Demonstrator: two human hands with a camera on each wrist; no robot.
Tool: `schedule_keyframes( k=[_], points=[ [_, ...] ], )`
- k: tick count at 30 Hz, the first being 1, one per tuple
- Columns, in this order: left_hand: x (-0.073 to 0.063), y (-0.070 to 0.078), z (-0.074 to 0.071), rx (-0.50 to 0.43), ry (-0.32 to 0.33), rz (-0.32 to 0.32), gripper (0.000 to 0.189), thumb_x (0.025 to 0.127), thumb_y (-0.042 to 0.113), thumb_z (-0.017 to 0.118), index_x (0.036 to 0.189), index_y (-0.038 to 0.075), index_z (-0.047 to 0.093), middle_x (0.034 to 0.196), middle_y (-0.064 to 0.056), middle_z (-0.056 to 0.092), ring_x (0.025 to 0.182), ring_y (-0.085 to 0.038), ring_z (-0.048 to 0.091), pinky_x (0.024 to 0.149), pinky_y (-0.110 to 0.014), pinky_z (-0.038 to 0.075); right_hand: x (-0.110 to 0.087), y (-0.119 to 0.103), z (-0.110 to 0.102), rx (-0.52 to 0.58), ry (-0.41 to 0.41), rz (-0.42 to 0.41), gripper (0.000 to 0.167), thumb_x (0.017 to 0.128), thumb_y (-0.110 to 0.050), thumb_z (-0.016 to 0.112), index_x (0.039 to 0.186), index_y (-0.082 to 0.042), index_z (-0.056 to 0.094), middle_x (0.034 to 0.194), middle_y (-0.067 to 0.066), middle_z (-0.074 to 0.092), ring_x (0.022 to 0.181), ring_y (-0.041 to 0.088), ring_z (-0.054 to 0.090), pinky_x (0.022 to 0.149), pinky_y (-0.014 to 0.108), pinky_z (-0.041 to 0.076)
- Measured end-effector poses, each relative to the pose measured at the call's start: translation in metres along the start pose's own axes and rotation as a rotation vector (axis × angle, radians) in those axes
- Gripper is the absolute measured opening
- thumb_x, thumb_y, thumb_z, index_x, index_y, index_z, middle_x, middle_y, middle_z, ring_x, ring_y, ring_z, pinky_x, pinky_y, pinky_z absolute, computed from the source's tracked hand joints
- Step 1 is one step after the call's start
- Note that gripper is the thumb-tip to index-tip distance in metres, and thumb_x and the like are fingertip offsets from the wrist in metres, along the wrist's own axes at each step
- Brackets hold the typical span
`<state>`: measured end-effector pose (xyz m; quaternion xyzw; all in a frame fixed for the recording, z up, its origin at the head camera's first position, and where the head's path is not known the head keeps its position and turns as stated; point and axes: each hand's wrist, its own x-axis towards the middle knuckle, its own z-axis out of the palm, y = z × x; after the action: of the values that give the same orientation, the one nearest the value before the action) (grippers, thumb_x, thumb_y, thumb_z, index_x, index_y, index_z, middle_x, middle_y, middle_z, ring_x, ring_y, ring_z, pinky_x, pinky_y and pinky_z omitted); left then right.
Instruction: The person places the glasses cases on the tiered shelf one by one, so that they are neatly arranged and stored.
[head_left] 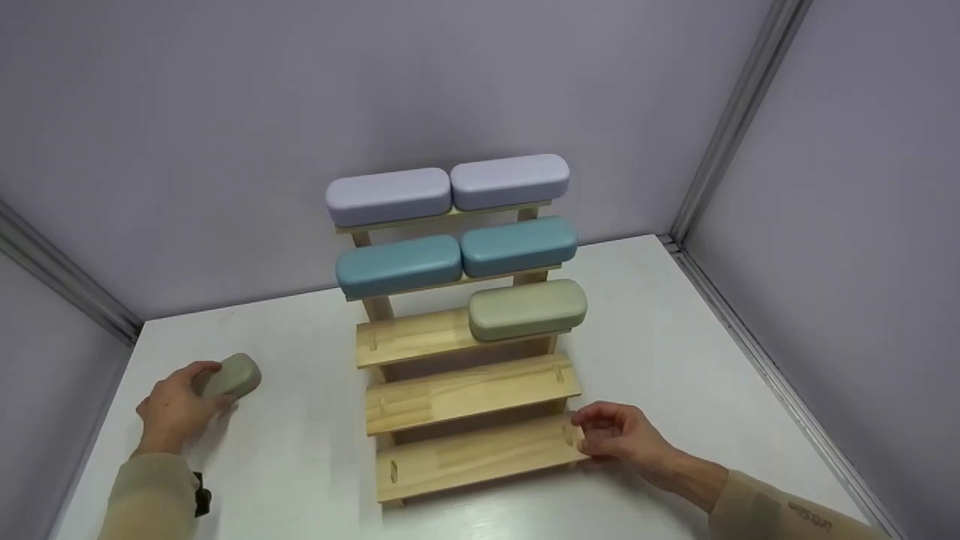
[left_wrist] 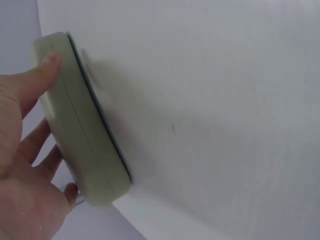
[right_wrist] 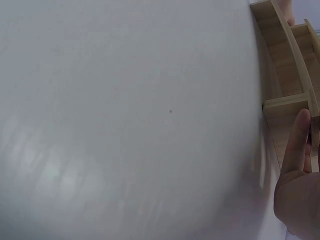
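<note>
At the left of the table my left hand [head_left: 176,405] grips a pale green glasses case [head_left: 238,375], its thumb on one side and fingers on the other. In the left wrist view the case [left_wrist: 82,125] shows a seam along its side, and its lower edge is close over the white surface. My right hand [head_left: 634,442] holds the right end of the lowest shelf on a tiered wooden rack [head_left: 480,454]. The right wrist view has its thumb [right_wrist: 298,137] along the shelf's end. A second green glasses case [head_left: 529,309] lies on the right half of the middle shelf.
Two lilac glasses cases [head_left: 390,196] sit side by side on the top shelf, with two blue ones [head_left: 401,264] on the shelf below. Grey walls enclose the white table [head_left: 300,450] at the back and both sides, with metal profiles [head_left: 720,135] in the corners.
</note>
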<state>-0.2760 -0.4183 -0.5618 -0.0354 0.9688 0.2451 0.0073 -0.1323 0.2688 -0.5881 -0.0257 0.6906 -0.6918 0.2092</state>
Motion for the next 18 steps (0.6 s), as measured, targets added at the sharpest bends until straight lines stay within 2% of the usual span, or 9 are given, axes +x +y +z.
schedule_keyframes(
  k=[2, 5, 9, 18],
  points=[
    [-0.0024, -0.0038, -0.0008, -0.019, -0.004, -0.035, 0.074, 0.090, 0.018, 0.087, 0.158, 0.003, 0.058, 0.161, -0.042, 0.051, 0.141, -0.069, 0.051, 0.103, -0.081, 0.036, -0.0003, -0.0003, -0.0005, -0.004, -0.001, -0.002, 0.048, 0.096, -0.001, 0.082, 0.137, 0.015, 0.062, 0.116, -0.007, 0.071, 0.093, 0.003, 0.070, 0.081, 0.028, 0.069],
    [-0.0049, -0.0072, -0.0002, -0.052, -0.005, -0.065, 0.077, 0.090, 0.011, 0.085, 0.161, 0.003, 0.056, 0.164, -0.042, 0.048, 0.148, -0.068, 0.046, 0.113, -0.086, 0.037, -0.0004, -0.0003, -0.0010, -0.010, 0.001, -0.008, 0.050, 0.096, -0.001, 0.082, 0.138, 0.016, 0.060, 0.116, -0.007, 0.070, 0.093, 0.003, 0.068, 0.081, 0.027, 0.069],
    [-0.0070, -0.0091, 0.0024, -0.075, 0.020, -0.044, 0.074, 0.091, 0.007, 0.082, 0.160, 0.000, 0.057, 0.162, -0.043, 0.050, 0.151, -0.068, 0.045, 0.122, -0.081, 0.039, -0.0001, 0.0007, -0.0007, -0.009, 0.000, -0.014, 0.050, 0.096, -0.001, 0.082, 0.138, 0.017, 0.060, 0.114, -0.007, 0.070, 0.092, 0.003, 0.067, 0.081, 0.028, 0.069],
    [-0.0097, -0.0051, 0.0028, -0.040, 0.040, -0.027, 0.068, 0.096, 0.022, 0.084, 0.157, 0.004, 0.062, 0.160, -0.041, 0.054, 0.145, -0.068, 0.049, 0.113, -0.084, 0.042, -0.0002, 0.0025, -0.0010, -0.009, -0.012, -0.032, 0.048, 0.096, 0.000, 0.081, 0.137, 0.015, 0.061, 0.116, -0.007, 0.072, 0.092, 0.002, 0.065, 0.082, 0.024, 0.068]
  ],
)
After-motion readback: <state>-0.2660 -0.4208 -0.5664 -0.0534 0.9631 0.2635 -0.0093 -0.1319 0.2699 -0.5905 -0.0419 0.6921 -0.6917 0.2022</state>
